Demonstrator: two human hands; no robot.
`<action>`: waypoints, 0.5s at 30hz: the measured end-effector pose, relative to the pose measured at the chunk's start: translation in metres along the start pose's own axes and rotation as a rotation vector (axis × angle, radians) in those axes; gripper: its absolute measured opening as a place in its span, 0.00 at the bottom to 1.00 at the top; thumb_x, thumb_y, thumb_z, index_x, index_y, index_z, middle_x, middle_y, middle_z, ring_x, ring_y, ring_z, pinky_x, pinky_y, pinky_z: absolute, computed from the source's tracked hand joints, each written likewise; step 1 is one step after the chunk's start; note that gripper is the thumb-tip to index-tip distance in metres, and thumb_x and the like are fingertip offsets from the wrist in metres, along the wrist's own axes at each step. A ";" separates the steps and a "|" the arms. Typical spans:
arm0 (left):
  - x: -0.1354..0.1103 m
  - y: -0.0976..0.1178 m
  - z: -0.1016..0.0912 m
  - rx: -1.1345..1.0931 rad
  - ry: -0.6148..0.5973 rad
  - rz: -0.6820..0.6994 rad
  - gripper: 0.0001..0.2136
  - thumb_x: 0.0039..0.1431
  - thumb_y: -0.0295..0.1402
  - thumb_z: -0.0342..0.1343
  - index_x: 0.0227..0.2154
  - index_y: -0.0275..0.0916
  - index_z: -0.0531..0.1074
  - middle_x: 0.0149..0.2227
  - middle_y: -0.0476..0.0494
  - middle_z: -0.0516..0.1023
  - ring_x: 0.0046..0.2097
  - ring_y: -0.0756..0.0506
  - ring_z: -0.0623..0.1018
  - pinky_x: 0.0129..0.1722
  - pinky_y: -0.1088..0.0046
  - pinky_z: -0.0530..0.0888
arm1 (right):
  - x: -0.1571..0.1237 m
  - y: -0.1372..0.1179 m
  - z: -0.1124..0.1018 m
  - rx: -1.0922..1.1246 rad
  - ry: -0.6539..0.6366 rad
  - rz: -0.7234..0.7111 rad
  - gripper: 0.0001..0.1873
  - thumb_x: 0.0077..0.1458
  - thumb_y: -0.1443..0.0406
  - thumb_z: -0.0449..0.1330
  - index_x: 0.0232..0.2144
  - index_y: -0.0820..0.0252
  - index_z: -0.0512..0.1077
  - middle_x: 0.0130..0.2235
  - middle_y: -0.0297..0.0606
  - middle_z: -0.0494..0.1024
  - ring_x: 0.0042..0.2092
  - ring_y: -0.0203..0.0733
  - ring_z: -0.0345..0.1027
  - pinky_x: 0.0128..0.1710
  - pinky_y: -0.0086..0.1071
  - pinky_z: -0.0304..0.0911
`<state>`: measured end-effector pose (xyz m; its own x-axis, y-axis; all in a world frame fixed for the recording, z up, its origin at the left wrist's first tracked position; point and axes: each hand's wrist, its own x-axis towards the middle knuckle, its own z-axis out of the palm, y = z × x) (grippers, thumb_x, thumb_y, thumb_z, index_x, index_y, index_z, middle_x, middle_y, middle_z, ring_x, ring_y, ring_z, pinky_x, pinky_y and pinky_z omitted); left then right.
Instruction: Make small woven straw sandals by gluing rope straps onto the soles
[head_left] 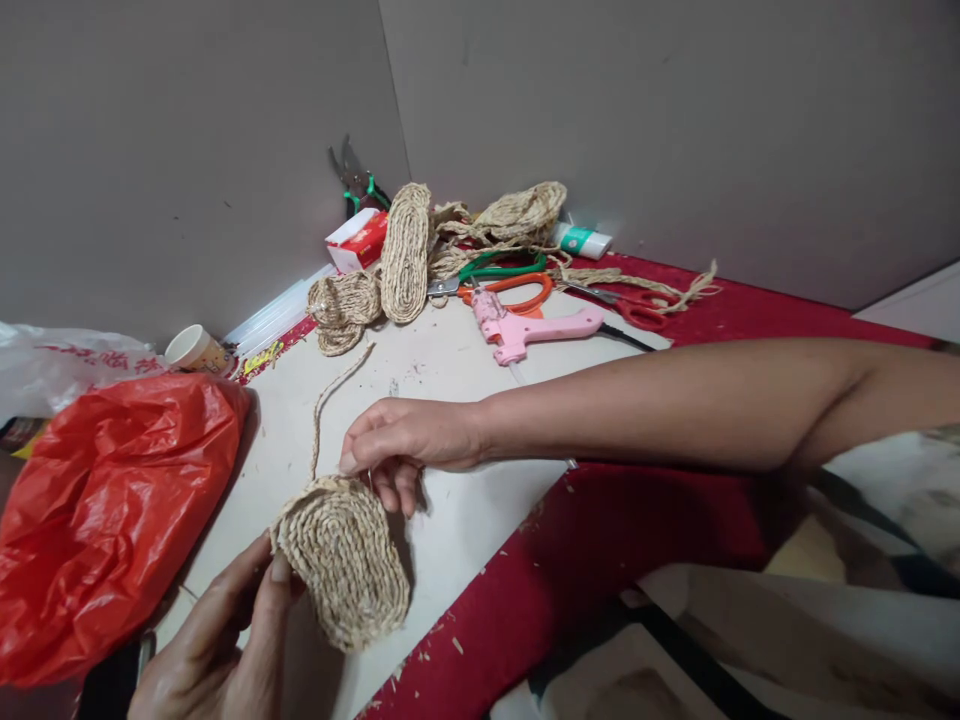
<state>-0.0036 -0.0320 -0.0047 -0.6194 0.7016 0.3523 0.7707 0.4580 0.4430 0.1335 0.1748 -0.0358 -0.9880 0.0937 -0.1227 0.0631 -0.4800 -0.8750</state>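
Observation:
Between my hands is an oval coil of braided straw cord [345, 560], tilted above the white board. My left hand [232, 630] pinches its left edge between thumb and fingers. At the top edge, my right hand [394, 450] has thumb and forefinger closed on the coil's rim, near where a loose tail of cord [319, 420] runs off toward the back. The other fingers of my right hand curl beneath and are partly hidden. A pink hot glue gun [525, 325] lies beyond my right forearm, its nozzle toward the back left.
Behind lie straw coils [406, 255], orange-handled scissors [532, 292], red-handled scissors [637, 310], pruning shears [356, 185], glue sticks [281, 305] and a white tube [583, 241]. A paper cup [196, 350] and red plastic bag [120, 500] stand left. Grey walls close off the back.

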 end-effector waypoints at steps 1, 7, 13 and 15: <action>0.000 0.000 0.001 0.003 0.000 -0.008 0.15 0.54 0.44 0.60 0.43 0.45 0.77 0.39 0.47 0.82 0.32 0.44 0.80 0.27 0.69 0.73 | 0.000 0.000 0.000 -0.011 -0.005 0.003 0.11 0.49 0.62 0.61 0.28 0.65 0.67 0.21 0.30 0.72 0.19 0.31 0.68 0.17 0.23 0.66; -0.001 -0.004 0.008 0.100 0.089 0.136 0.15 0.56 0.40 0.58 0.46 0.46 0.76 0.37 0.47 0.82 0.26 0.47 0.78 0.23 0.72 0.70 | 0.002 0.000 0.001 -0.098 0.100 0.015 0.20 0.49 0.53 0.63 0.30 0.65 0.66 0.25 0.31 0.70 0.23 0.33 0.70 0.16 0.24 0.66; -0.002 -0.006 0.013 0.085 0.082 0.250 0.15 0.57 0.36 0.58 0.48 0.47 0.75 0.38 0.47 0.82 0.30 0.46 0.79 0.22 0.74 0.68 | 0.000 0.005 0.003 -0.221 0.201 -0.090 0.21 0.51 0.52 0.62 0.37 0.62 0.65 0.28 0.32 0.70 0.25 0.31 0.70 0.19 0.22 0.64; 0.001 -0.009 0.011 0.040 0.046 0.197 0.14 0.55 0.34 0.60 0.46 0.46 0.76 0.40 0.46 0.82 0.34 0.45 0.80 0.27 0.73 0.69 | -0.001 0.010 0.003 -0.262 0.193 -0.131 0.21 0.50 0.53 0.64 0.38 0.61 0.64 0.27 0.31 0.71 0.25 0.31 0.69 0.19 0.21 0.63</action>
<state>-0.0092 -0.0294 -0.0175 -0.4619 0.7542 0.4666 0.8822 0.3367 0.3291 0.1344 0.1676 -0.0427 -0.9469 0.3149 -0.0653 -0.0043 -0.2154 -0.9765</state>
